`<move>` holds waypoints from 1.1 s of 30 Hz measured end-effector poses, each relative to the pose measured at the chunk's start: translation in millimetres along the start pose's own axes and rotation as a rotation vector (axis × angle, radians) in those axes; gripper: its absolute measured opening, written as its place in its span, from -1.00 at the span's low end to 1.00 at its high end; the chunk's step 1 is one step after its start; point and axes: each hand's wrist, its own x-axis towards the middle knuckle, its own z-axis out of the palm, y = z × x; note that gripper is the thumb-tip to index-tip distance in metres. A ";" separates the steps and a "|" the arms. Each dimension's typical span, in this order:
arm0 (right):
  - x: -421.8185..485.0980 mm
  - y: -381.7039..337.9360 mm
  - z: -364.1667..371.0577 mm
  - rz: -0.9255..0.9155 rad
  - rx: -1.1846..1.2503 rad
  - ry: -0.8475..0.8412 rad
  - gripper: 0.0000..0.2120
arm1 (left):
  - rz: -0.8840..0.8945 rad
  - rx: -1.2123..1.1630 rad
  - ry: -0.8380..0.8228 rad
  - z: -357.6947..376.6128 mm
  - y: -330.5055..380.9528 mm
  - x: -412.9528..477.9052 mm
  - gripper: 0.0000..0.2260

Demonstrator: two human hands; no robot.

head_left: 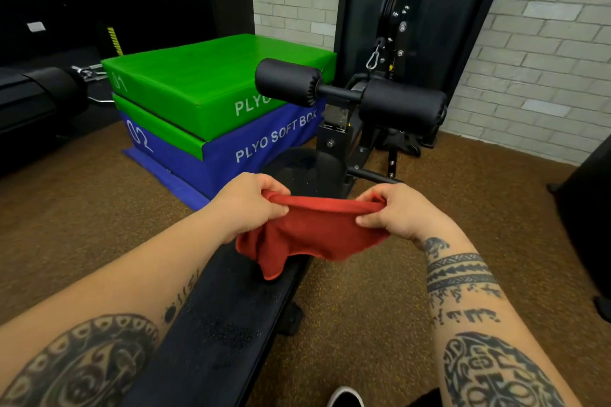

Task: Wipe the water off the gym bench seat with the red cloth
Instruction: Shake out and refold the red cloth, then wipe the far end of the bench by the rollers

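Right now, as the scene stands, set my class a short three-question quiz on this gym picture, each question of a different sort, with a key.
1. True or false: the red cloth lies flat on the bench seat.
2. Which plyo box is on top of the stack? A green, B blue, C yellow.
3. Fill the gap: the cloth is gripped by ____ hands.

Key
1. False: it is held up over the seat, stretched between the left hand and the right hand.
2. A: the green plyo box sits on top.
3. Both.
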 end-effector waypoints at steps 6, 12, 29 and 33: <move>2.5 3.3 -6.8 -0.023 0.050 0.088 -0.76 | 0.036 0.217 0.032 -9.5 0.6 0.9 -0.74; 2.8 -15.1 -7.3 0.090 0.866 -0.048 -0.74 | -0.245 -0.659 -0.082 -7.3 14.7 4.5 -0.79; 34.4 -20.3 32.5 -0.141 0.064 0.257 -0.87 | -0.281 -0.869 -0.467 28.6 42.9 35.4 -0.33; 53.2 -5.6 32.8 0.080 0.073 0.434 -0.79 | -0.151 -0.412 0.067 11.6 -3.2 55.5 -0.82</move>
